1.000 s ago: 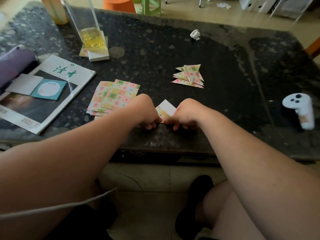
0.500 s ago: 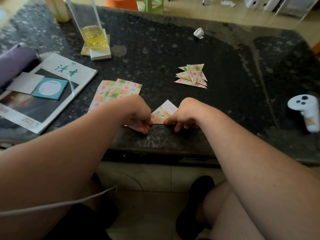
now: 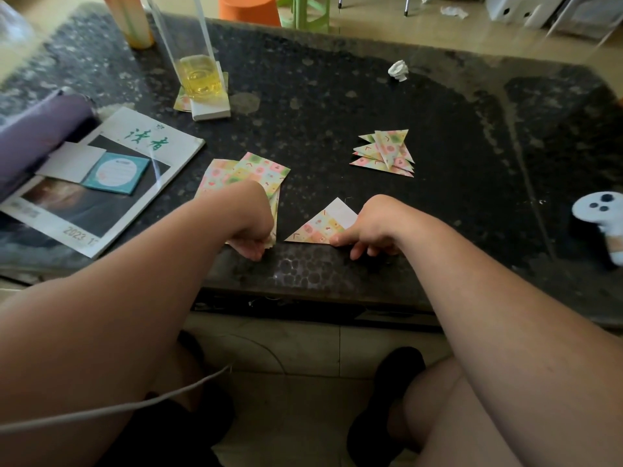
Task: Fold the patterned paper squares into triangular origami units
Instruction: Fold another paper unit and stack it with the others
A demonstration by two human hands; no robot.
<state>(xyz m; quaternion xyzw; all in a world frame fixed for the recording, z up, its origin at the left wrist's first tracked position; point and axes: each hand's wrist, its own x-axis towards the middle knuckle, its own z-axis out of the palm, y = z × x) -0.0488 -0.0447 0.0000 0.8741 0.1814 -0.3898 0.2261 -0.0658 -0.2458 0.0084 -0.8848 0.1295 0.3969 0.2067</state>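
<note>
A part-folded triangle (image 3: pixel 320 227) is lying near the table's (image 3: pixel 303 96) front edge, with the right hand (image 3: pixel 374 227) pinching its near right corner. The left hand (image 3: pixel 253 230) is curling onto the stack (image 3: pixel 256 173) of unfolded squares just beside it; I cannot tell whether it is pinching a sheet. A few finished units (image 3: pixel 384 151) are lying mid-table, so most of the folding is probably still to do.
</note>
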